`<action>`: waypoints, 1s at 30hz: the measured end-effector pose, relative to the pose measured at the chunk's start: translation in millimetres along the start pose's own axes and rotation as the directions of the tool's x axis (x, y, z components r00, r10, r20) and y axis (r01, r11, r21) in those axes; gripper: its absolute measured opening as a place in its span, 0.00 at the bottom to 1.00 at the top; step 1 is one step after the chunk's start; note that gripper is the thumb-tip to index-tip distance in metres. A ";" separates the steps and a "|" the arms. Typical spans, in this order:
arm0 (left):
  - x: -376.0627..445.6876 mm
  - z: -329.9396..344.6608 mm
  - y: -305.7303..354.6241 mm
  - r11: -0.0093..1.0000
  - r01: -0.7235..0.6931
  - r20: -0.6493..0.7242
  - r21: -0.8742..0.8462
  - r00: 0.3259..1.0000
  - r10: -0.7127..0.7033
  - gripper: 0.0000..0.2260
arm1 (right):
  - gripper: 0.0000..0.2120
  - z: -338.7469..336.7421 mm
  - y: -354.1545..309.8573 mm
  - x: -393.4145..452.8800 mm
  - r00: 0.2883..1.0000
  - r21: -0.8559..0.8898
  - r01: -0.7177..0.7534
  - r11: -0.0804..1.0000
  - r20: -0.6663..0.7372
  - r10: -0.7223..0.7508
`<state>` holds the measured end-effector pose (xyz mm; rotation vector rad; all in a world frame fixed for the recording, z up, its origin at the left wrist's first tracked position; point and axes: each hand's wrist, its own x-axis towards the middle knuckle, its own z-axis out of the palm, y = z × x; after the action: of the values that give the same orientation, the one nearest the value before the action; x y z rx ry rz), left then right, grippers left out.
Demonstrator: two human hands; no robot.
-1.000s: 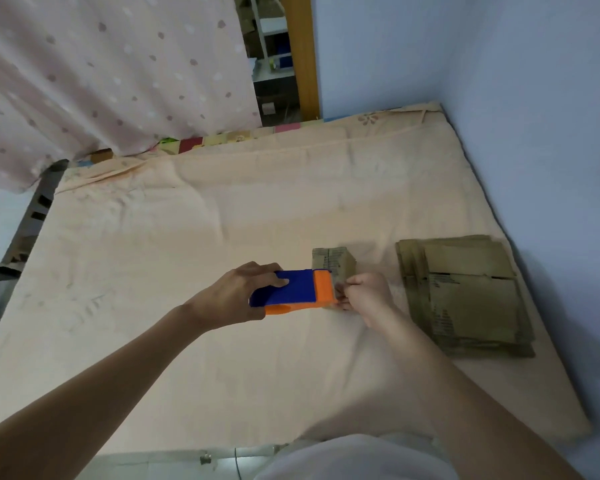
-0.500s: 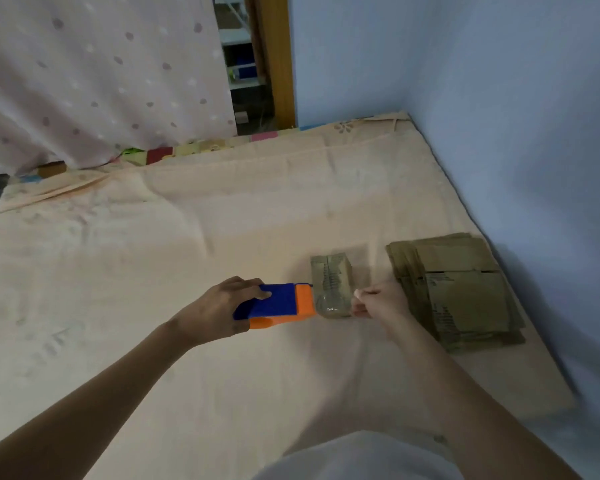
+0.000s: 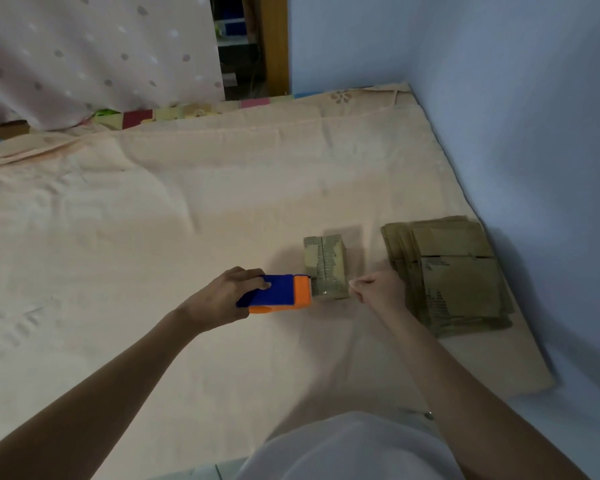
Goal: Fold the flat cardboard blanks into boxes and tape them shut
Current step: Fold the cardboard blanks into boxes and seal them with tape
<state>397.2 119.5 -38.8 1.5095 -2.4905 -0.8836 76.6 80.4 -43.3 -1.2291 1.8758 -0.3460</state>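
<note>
A person's left hand [image 3: 222,296] grips a blue-and-orange tape dispenser [image 3: 276,294], its orange end touching the near left edge of a small folded cardboard box [image 3: 324,268] that stands on a bed [image 3: 153,220] covered in a peach sheet, toward the right edge. The right hand [image 3: 378,289], fingers curled and pinched together just right of the box, appears to hold the free end of clear tape stretched over the box's near end, though the tape itself is too faint to confirm. Further right, close to the bed's right edge by the blue wall, lies a stack of flat cardboard blanks [image 3: 447,271].

The risks from here look plain: with neither hand pressing the box down, a pull on the tape could drag or tip it on the soft sheet; slack or a skewed pull could leave the strip wrinkled or off the seam; the tape could also stick to the sheet.
</note>
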 end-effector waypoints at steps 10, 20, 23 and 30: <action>1.3 4.7 -3.8 1.000 0.008 -0.016 -0.002 1.000 -0.008 0.25 | 0.06 6.1 5.2 5.5 0.999 -0.014 -0.027 1.000 -0.037 0.026; 5.9 7.0 -9.3 1.000 0.026 0.017 0.001 1.000 -0.026 0.25 | 0.07 15.2 12.2 12.7 0.999 0.014 -0.039 0.999 -0.019 0.040; 9.4 7.3 -8.0 0.999 0.039 0.035 -0.001 0.999 -0.039 0.25 | 0.07 17.7 15.8 13.6 0.999 -0.002 -0.034 0.999 -0.013 0.034; 17.9 12.1 -6.2 0.999 0.053 0.052 -0.009 0.997 -0.052 0.26 | 0.08 15.8 21.7 22.4 0.999 -0.107 -0.041 0.993 -0.031 0.038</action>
<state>388.5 107.6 -55.8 1.5759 -2.4886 -0.9540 71.7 75.0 -77.5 -1.2617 1.9623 -0.2449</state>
